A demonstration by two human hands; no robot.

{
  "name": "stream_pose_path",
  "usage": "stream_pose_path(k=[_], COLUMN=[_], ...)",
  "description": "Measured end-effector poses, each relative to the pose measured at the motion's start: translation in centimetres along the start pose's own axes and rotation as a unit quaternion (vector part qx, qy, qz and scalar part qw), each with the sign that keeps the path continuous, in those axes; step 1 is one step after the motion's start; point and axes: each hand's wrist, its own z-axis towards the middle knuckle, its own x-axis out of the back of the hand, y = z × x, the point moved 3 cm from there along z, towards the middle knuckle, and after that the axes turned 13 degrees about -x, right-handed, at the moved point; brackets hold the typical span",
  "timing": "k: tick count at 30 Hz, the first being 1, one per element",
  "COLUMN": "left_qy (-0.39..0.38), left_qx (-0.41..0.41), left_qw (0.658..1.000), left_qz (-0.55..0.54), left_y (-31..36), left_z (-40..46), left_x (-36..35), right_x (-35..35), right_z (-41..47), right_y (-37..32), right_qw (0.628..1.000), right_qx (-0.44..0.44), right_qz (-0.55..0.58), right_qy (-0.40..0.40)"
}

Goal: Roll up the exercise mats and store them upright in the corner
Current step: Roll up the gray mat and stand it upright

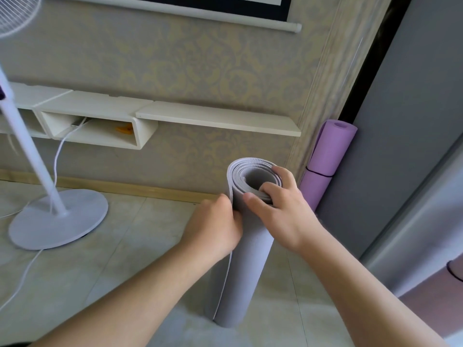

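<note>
Two hands steady a rolled grey foam exercise mat (pixel 246 246) standing on end on the pale tiled floor (pixel 112 259), near the corner. The right hand (pixel 278 211) hooks fingers into the open top coil with its thumb outside, pinching the layers, probably so the roll cannot spring loose. The left hand (pixel 215 226) curls round the outer flap's edge (its fingertips are hidden), holding the seam closed. A rolled purple foam mat (pixel 328 156) already stands upright in the corner, so the grey one likely goes beside it.
</note>
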Motion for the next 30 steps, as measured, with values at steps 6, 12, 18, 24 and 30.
stream_pose_path(k=[6,12,18,24,30], left_qy=[-0.003,-0.031,-0.049,-0.052,-0.038], left_qx=[0.0,0.001,0.008,0.01,0.023], left_qw=[1.0,0.999,0.999,0.999,0.999], left_qz=[0.009,0.009,0.011,-0.012,0.011], left_y=[-0.1,-0.4,-0.5,-0.8,-0.5], left_z=[0.2,0.2,0.4,0.4,-0.1], left_x=[0.0,-0.2,-0.3,0.0,0.7], right_x=[1.7,3.7,5.3,4.6,4.3], right_z=[-0.1,1.1,1.8,2.9,2.9], right_y=[0.1,-0.8,-2.3,-3.8,-2.8], right_qw=[0.993,0.984,0.961,0.913,0.943], right_qx=[0.012,-0.033,0.064,0.131,0.088], right_qz=[0.053,0.082,-0.234,-0.383,-0.318], right_qy=[-0.1,-0.152,-0.133,-0.042,0.044])
